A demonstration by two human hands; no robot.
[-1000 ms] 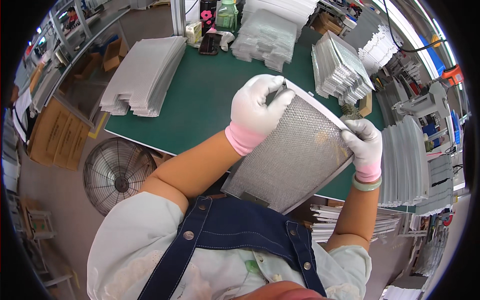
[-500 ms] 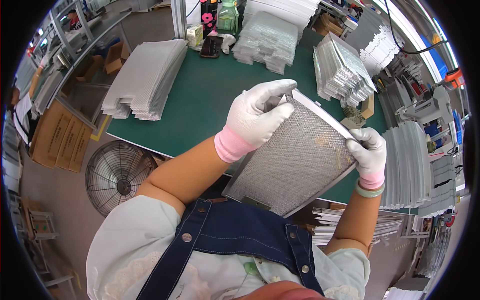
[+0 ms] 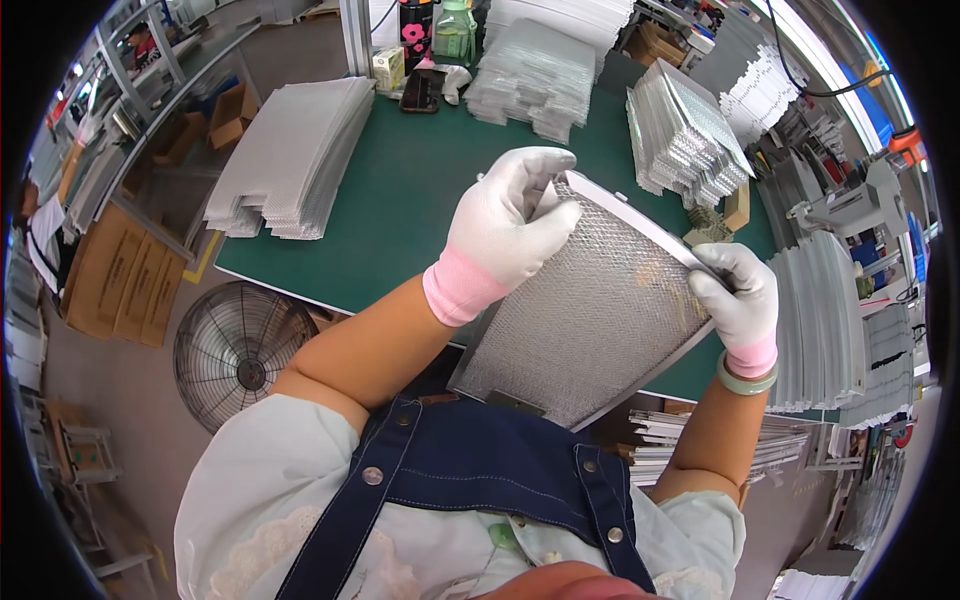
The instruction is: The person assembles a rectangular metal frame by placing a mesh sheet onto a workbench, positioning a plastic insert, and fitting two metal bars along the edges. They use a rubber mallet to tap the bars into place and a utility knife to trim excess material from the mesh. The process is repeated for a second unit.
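A framed metal mesh filter panel (image 3: 590,310) is tilted between my hands, its lower end close to my apron (image 3: 490,460). My gloved left hand (image 3: 520,215) is closed on the panel's upper left corner, with thumb and index finger at the frame. At the upper right corner my gloved right hand (image 3: 738,295) grips the frame, thumb on the mesh face. A yellowish patch shows on the mesh near my right thumb. The far side of the panel and some fingertips are hidden.
On the green table (image 3: 400,200) stand a left stack of mesh sheets (image 3: 300,140), a middle stack (image 3: 530,75) and a right stack (image 3: 685,130). A phone (image 3: 421,91) and a green bottle (image 3: 455,35) sit at the back. A floor fan (image 3: 245,350) stands left.
The panel's upper end and my left hand have shifted slightly up and left. My right hand has turned a little at its corner. Both hands keep their hold.
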